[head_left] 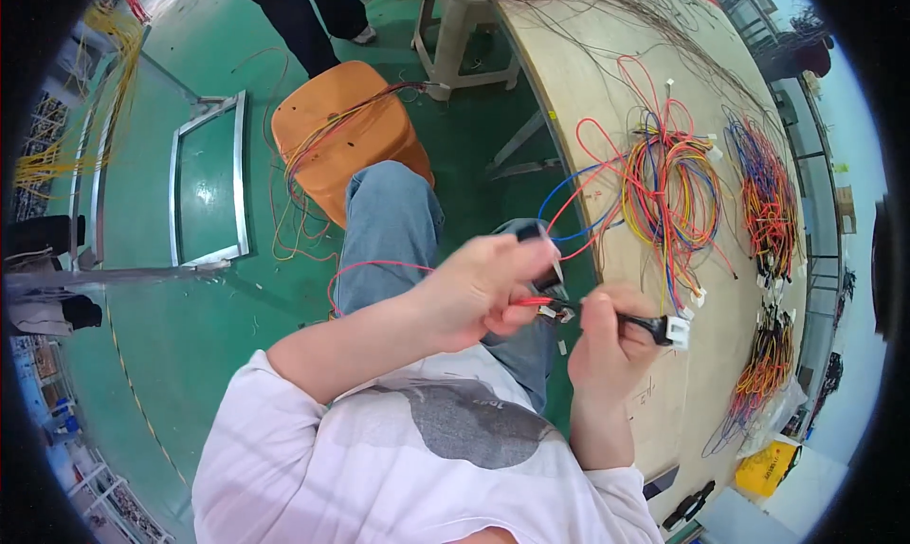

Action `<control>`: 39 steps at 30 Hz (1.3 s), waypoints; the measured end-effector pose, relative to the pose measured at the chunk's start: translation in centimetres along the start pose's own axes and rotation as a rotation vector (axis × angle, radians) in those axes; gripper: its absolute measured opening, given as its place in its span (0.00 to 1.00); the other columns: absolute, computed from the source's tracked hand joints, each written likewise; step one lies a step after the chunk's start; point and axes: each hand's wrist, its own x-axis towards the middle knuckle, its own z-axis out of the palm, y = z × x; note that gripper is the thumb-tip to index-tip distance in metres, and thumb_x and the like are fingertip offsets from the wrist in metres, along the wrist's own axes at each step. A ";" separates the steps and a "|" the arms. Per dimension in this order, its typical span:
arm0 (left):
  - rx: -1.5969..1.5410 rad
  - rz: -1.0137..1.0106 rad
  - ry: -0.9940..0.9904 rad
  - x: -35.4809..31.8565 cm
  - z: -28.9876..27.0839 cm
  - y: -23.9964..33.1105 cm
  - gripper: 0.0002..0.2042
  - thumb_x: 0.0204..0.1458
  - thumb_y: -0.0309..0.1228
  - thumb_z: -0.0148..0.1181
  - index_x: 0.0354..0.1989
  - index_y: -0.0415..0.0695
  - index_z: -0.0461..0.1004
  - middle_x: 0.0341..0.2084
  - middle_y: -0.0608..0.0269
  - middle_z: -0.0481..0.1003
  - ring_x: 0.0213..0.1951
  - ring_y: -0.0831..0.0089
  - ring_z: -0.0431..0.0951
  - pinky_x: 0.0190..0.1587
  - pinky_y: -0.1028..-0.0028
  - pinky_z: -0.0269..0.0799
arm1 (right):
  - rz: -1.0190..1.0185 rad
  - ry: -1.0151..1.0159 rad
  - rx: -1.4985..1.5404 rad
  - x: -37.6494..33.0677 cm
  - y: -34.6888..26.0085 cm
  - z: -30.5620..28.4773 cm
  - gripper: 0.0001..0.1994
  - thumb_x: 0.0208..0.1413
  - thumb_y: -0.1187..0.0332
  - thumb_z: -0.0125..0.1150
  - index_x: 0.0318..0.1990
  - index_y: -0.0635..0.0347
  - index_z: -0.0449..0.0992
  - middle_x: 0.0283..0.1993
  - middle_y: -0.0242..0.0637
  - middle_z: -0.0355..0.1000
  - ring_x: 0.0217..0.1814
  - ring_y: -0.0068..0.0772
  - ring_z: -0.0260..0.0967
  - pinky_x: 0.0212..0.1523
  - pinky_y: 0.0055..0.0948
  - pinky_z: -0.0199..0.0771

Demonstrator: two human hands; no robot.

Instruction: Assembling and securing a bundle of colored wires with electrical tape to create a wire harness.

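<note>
My left hand [483, 288] is closed, slightly blurred, around what looks like a roll of black tape [540, 250]. Red wires [534, 301] run out from under its fingers toward the other hand. Just to the right, my right hand [611, 340] pinches the same wire harness, where black wrapping [640, 324] covers the wires. From that hand a white plug connector [676, 333] sticks out at the harness's end. Small white connectors [555, 312] show between the two hands, above my lap. A red wire [379, 263] loops over my leg on the left.
On the wooden table [654, 421] at right lie a coiled multicolour wire bundle [668, 189] and more wire bundles [766, 198]. An orange stool [346, 117] with wires stands ahead. Beyond it is a person's dark-trousered leg [294, 23]. A metal frame [240, 174] stands left.
</note>
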 end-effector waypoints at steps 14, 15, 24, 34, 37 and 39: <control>1.005 0.449 0.144 0.5 -0.5 -2.2 0.28 0.37 0.27 0.63 0.49 0.43 0.57 0.23 0.61 0.67 0.22 0.70 0.68 0.27 0.75 0.66 | 0.022 -0.044 -0.055 -0.3 -0.6 -0.9 0.06 0.45 0.82 0.53 0.22 0.62 0.65 0.24 0.32 0.64 0.23 0.16 0.56 0.25 0.15 0.55; 0.787 0.407 0.023 1.0 -0.6 -2.5 0.25 0.38 0.26 0.63 0.47 0.43 0.59 0.26 0.69 0.66 0.21 0.80 0.64 0.23 0.82 0.62 | 0.023 -0.045 -0.055 -0.2 -0.7 -0.7 0.06 0.45 0.82 0.53 0.22 0.62 0.65 0.24 0.32 0.64 0.23 0.16 0.56 0.25 0.15 0.55; 0.336 0.503 -0.103 -1.1 -0.2 -1.1 0.23 0.40 0.42 0.59 0.41 0.42 0.61 0.29 0.63 0.65 0.22 0.83 0.59 0.21 0.86 0.53 | 0.097 0.057 0.107 -0.1 -1.9 -1.2 0.04 0.45 0.80 0.48 0.22 0.64 0.66 0.20 0.35 0.62 0.19 0.18 0.56 0.20 0.16 0.53; 0.875 0.507 0.096 0.8 -0.6 -2.6 0.31 0.38 0.28 0.63 0.50 0.42 0.52 0.24 0.63 0.64 0.19 0.75 0.63 0.23 0.80 0.62 | 0.047 0.025 -0.039 0.4 -1.9 -0.2 0.07 0.51 0.75 0.47 0.22 0.62 0.64 0.20 0.34 0.60 0.17 0.16 0.49 0.17 0.14 0.48; 0.306 0.011 -0.141 0.1 0.1 -1.2 0.23 0.40 0.27 0.60 0.46 0.46 0.58 0.18 0.71 0.62 0.13 0.86 0.57 0.13 0.84 0.47 | 0.032 0.038 -0.055 0.3 -1.4 -0.7 0.07 0.51 0.75 0.47 0.22 0.62 0.63 0.20 0.34 0.60 0.16 0.16 0.49 0.17 0.15 0.47; -0.008 0.006 -0.009 -0.6 0.6 -0.2 0.11 0.43 0.30 0.57 0.33 0.46 0.61 0.17 0.71 0.61 0.12 0.86 0.52 0.13 0.83 0.43 | -0.010 0.034 0.021 0.3 -1.3 -1.1 0.08 0.51 0.75 0.46 0.22 0.62 0.63 0.18 0.33 0.59 0.16 0.16 0.49 0.16 0.15 0.46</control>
